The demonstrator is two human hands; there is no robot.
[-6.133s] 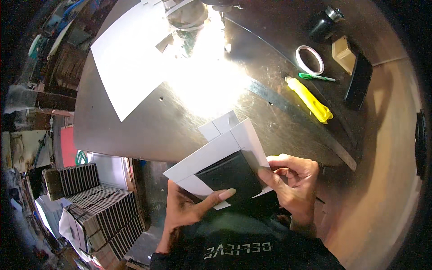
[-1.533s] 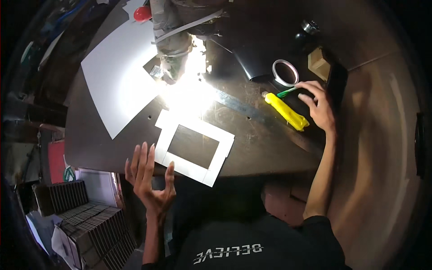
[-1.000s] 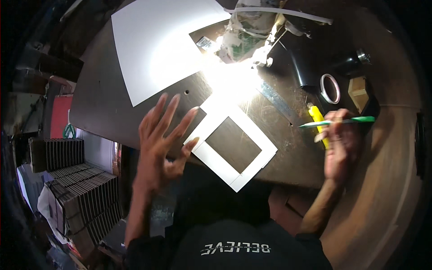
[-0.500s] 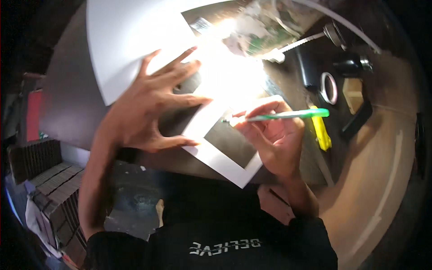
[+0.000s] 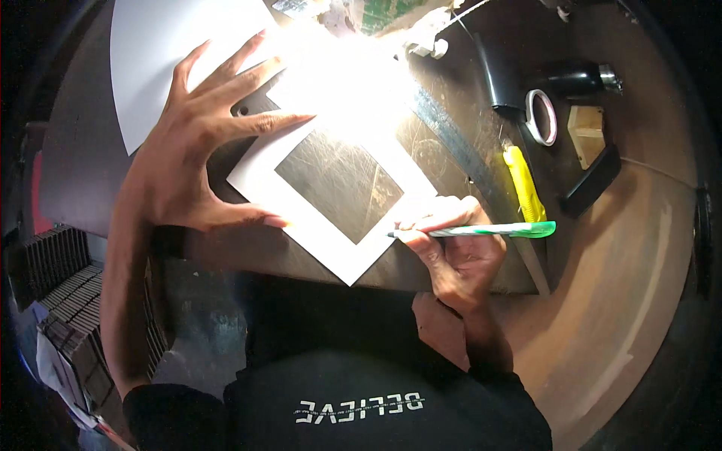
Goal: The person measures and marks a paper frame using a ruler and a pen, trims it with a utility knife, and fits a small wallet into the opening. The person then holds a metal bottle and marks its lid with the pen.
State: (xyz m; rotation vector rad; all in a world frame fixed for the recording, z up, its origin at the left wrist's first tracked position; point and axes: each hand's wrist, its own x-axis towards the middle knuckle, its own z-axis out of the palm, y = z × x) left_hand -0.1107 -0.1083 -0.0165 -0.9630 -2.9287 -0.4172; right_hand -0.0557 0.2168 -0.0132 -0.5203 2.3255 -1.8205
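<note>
A white paper frame (image 5: 316,231) with a square opening lies on the dark table (image 5: 338,180), one corner pointing toward me. My left hand (image 5: 188,143) is spread wide, its thumb and index finger resting on the frame's left side. Its other fingers reach over a larger white sheet (image 5: 158,60). In my right hand (image 5: 466,263) is a green and white pen (image 5: 489,230), pinched between thumb and fingers. The pen's tip is at the frame's near right side. Strong glare washes out the frame's far part.
Right of the frame lie a metal ruler (image 5: 440,120) and a yellow utility knife (image 5: 525,188). Beyond are a tape roll (image 5: 553,124), a wooden block (image 5: 587,135) and a black bottle (image 5: 568,80). A plastic bag (image 5: 387,15) sits at the far edge of view.
The pen tip has moved from the frame's opening to its near right side. The view has shifted, and the right hand no longer covers the frame's right side.
</note>
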